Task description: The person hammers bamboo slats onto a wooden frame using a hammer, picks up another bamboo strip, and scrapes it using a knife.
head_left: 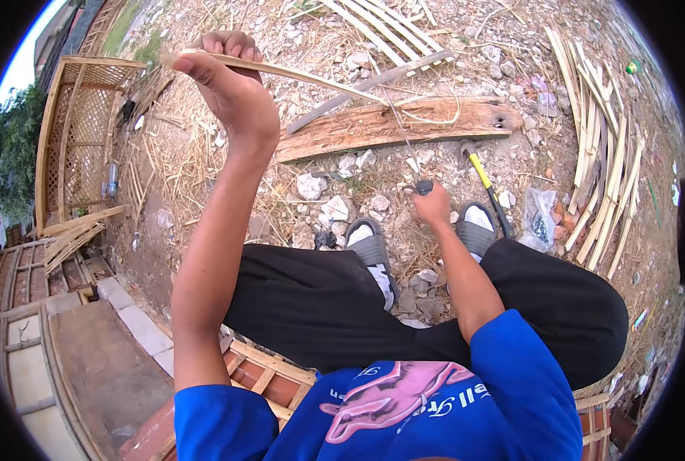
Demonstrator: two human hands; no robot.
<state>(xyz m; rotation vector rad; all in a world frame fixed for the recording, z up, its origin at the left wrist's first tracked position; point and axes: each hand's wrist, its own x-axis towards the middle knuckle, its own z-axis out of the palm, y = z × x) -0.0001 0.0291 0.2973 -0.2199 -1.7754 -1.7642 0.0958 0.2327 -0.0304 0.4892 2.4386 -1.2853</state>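
Observation:
My left hand [231, 81], raised at the upper left, is closed round one end of a long pale strip [304, 75]. The strip slopes down to the right towards a rough wooden plank [404, 127] on the ground. Close to my feet, my right hand [432, 204] grips the dark handle of a knife [405, 138], whose thin blade points up across the plank and meets the strip near its lower end. A thin curled sliver [454, 115] loops over the plank. Right of my right hand lies a hammer [482, 173] with a yellow and black handle.
Split strips lie in a bundle [596, 146] at the right and a smaller group [373, 31] at the top. A grey stick [365, 86] rests behind the plank. A lattice frame [81, 142] stands left. Stones and a plastic bag [541, 219] surround my feet.

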